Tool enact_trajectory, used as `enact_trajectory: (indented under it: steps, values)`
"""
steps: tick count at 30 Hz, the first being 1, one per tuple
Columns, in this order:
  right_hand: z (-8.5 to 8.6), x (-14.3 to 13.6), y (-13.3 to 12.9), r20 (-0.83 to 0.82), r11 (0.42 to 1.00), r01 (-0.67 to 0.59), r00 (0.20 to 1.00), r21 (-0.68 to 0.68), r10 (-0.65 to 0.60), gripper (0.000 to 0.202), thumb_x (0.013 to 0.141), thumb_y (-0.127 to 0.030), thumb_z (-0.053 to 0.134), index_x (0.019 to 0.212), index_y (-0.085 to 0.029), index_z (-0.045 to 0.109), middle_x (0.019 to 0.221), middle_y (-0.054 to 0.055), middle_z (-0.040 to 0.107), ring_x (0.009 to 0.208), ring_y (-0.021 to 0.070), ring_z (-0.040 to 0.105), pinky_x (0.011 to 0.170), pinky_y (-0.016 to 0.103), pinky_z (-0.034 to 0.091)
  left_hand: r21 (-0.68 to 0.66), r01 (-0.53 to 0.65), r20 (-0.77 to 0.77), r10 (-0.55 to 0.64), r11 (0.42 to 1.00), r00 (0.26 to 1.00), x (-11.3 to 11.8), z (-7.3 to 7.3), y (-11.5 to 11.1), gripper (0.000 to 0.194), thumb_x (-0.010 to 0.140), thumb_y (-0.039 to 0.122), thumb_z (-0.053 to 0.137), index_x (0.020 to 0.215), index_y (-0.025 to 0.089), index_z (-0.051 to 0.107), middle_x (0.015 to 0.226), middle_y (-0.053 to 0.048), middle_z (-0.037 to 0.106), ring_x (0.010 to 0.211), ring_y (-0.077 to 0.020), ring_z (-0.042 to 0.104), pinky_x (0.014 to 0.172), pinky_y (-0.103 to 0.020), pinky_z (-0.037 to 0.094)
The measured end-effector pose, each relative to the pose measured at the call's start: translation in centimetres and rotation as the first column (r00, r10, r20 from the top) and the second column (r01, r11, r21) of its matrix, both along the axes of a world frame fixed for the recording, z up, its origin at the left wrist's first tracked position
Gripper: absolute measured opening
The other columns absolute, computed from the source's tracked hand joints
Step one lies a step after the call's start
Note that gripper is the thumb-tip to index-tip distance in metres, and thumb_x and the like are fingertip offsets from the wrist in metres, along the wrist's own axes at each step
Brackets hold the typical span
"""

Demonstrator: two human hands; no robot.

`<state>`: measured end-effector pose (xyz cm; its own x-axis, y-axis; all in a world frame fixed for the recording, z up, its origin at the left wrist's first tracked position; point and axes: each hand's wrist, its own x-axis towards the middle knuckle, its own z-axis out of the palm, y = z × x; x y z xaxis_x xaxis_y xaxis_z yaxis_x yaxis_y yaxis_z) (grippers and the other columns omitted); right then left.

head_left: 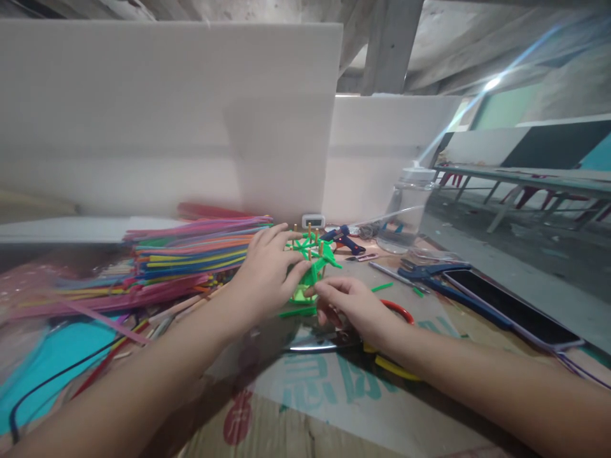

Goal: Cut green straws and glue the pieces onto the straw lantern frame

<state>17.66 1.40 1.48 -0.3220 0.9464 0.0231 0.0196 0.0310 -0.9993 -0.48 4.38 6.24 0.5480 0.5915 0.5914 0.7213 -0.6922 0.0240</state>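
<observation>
A green construction (312, 270) with several upright wooden sticks stands at the middle of the table. My left hand (271, 264) reaches over its left side, fingers bent and thumb against or close to it; what lies under the fingers is hidden. At its front right, my right hand (341, 302) is closed, thumb and index finger pinched beside a stick near the base. Whatever is between those fingertips is too small to make out. Scissors with red handles (400, 310) lie partly beneath my right hand.
Bundles of coloured strips (195, 254) lie at the left. Behind the construction are a blue glue gun (346, 240) and a small white display (313, 221). A clear bottle (403, 213), blue-handled pliers (453, 292) and a phone (515, 308) are at the right. White boards stand behind.
</observation>
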Motion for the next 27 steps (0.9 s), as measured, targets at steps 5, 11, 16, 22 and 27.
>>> enact_trajectory:
  steps: [5,11,16,22,27]
  values:
    - [-0.09,0.06,-0.03,-0.060,1.000,0.014,0.998,-0.022,-0.016,0.042,0.074,-0.057,0.068,0.076,-0.016,0.062,0.051,-0.002,0.060,0.039,0.0065,0.041,0.040,0.020,0.027,0.031,0.007,-0.001,-0.007,0.999,1.000,0.04,-0.06,0.00,0.030,0.094,0.031,0.049,0.088,0.020,0.076,0.127,-0.009,0.062,0.130,-0.0313,0.043,0.110,-0.055,0.033]
    - [-0.22,-0.02,-0.08,-0.142,0.999,-0.003,0.990,-0.047,-0.004,0.043,0.077,-0.059,0.064,0.069,-0.017,0.056,0.047,-0.002,0.059,0.038,0.0070,0.043,0.041,0.019,0.030,0.035,-0.005,0.000,0.005,0.999,1.000,0.19,-0.14,0.05,0.030,0.094,0.031,0.049,0.087,0.020,0.076,0.126,-0.009,0.063,0.128,-0.0301,0.045,0.110,-0.053,0.033]
    - [-0.09,-0.20,-0.14,-0.100,0.999,0.013,0.995,-0.033,-0.016,0.043,0.076,-0.059,0.064,0.068,-0.017,0.056,0.047,-0.003,0.058,0.037,0.0066,0.042,0.040,0.019,0.030,0.015,-0.014,0.001,0.014,1.000,1.000,0.22,-0.08,-0.05,0.030,0.094,0.032,0.049,0.089,0.020,0.076,0.125,-0.009,0.063,0.128,-0.0303,0.045,0.110,-0.052,0.033]
    - [-0.12,-0.09,0.08,0.064,0.994,0.056,0.996,0.092,-0.062,0.039,0.083,-0.053,0.058,0.067,-0.018,0.055,0.049,-0.004,0.055,0.039,0.0070,0.041,0.040,0.020,0.030,0.032,-0.009,0.016,0.009,0.999,1.000,0.29,0.01,-0.02,0.031,0.093,0.038,0.052,0.087,0.021,0.078,0.120,-0.009,0.066,0.123,-0.0311,0.048,0.107,-0.052,0.035]
    - [-0.34,-0.05,0.29,0.144,0.989,0.056,0.987,0.133,-0.075,0.036,0.088,-0.049,0.055,0.066,-0.019,0.053,0.050,-0.003,0.055,0.039,0.0077,0.040,0.039,0.021,0.030,0.042,-0.011,0.018,0.010,0.999,1.000,0.32,0.04,0.06,0.030,0.093,0.037,0.053,0.087,0.023,0.078,0.116,-0.007,0.068,0.119,-0.0294,0.051,0.105,-0.051,0.035]
